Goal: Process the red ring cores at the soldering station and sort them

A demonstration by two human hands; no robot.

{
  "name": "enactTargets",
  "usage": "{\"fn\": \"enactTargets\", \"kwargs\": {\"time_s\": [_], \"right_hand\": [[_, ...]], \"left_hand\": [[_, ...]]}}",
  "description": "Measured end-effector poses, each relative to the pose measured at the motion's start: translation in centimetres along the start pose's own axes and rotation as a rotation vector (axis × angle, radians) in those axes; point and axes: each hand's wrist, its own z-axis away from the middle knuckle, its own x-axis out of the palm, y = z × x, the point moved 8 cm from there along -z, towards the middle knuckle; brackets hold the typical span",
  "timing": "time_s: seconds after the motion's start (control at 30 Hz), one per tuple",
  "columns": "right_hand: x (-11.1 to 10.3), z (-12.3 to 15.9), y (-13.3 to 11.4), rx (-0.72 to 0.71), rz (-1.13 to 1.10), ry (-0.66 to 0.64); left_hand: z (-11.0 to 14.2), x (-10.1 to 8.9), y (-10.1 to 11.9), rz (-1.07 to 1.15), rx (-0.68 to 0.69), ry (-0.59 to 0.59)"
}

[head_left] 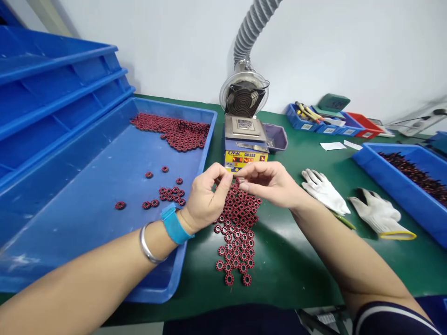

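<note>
Plain white wall point(167, 46), glossy green tabletop point(296, 270), pale floor point(129, 329) below

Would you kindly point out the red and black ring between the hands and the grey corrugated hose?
Red and black ring point(238, 180), head view, visible side.
Grey corrugated hose point(252, 28), head view, middle.

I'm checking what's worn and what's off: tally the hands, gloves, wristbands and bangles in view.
Left hand and right hand: 2
Gloves: 2
Wristband: 1
Bangle: 1
Total: 6
</note>
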Motion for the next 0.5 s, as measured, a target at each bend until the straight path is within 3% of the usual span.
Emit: {"fn": "enactTargets", "kwargs": {"time_s": [0.1,0.2,0.4,0.5], "right_hand": [[-1.1,-0.3,0.0,0.01,0.007,0.044],[-3.6,-1.9,-0.7,0.01,0.077,0.15],[-11.6,-9.8,-1.7,0.095,0.352,0.465],[-14.6,-14.3,-1.9,0.098,0.568,0.532]], "left_hand": [[-0.2,-1.1,-0.4,0.018,-0.032,0.149],[-0.4,-1.6,-1.1,0.069,-0.066,0.231],[-0.5,0.1,-2.0,0.11,-0.141,0.054],[-0.4,0.8,-2.4,0.133,-0.188,-0.025]]}}
